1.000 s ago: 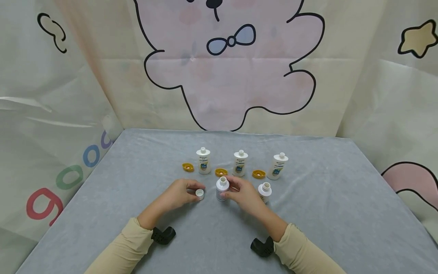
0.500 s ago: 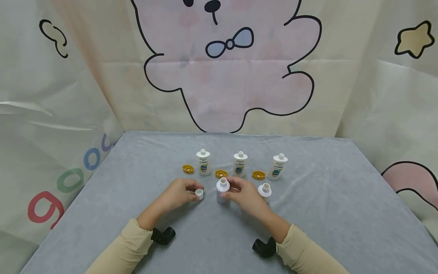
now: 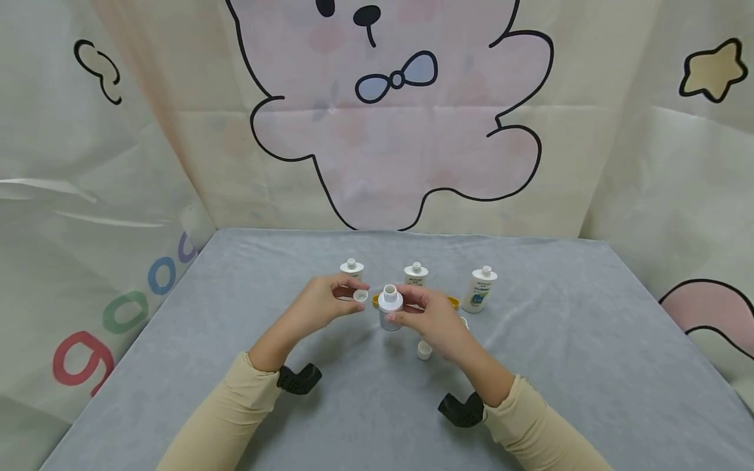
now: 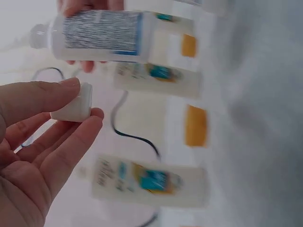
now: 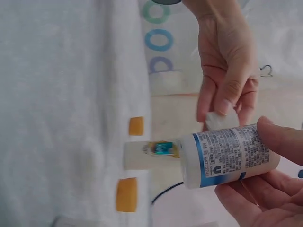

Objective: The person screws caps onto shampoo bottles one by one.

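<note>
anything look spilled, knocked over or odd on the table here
No spill or toppled bottle shows. One mild oddity: a loose white cap sits on the gray cloth near the right hand, not on a bottle, while the left hand pinches another cap.

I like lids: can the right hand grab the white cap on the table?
Probably not yet: the right hand is busy holding a bottle. Nothing covers the white cap close by, so putting the bottle down would likely free the way.
</note>
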{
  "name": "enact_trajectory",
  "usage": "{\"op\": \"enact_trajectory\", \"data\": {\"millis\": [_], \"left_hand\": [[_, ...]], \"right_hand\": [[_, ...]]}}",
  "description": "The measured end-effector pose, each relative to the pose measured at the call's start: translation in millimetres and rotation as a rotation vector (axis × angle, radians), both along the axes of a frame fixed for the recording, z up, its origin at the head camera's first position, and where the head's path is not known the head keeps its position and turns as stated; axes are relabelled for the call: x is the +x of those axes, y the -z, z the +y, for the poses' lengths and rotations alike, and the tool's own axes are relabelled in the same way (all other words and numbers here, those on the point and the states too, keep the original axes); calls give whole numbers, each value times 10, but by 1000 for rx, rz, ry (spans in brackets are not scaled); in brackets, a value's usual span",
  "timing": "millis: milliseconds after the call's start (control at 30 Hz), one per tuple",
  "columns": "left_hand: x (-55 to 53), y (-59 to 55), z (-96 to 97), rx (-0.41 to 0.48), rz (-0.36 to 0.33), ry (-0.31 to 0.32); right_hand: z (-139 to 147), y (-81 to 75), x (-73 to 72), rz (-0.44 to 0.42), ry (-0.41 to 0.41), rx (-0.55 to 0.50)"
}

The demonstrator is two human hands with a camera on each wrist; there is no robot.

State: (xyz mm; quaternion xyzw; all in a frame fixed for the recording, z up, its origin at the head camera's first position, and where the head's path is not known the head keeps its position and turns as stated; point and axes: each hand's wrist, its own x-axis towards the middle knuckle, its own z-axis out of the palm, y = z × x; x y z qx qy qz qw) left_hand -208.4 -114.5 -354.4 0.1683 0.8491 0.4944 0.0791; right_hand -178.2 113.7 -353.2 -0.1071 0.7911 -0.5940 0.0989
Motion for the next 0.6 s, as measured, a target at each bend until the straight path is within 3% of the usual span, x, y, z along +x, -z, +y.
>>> {"op": "enact_trajectory", "data": {"millis": [200,600], "left_hand": [[23,-145,65,65,21,19],[38,-120,134,84,35,-25]], "right_hand": [[63,-69,30,58,18,41],[79,-2,31,123,-6,84]]}}
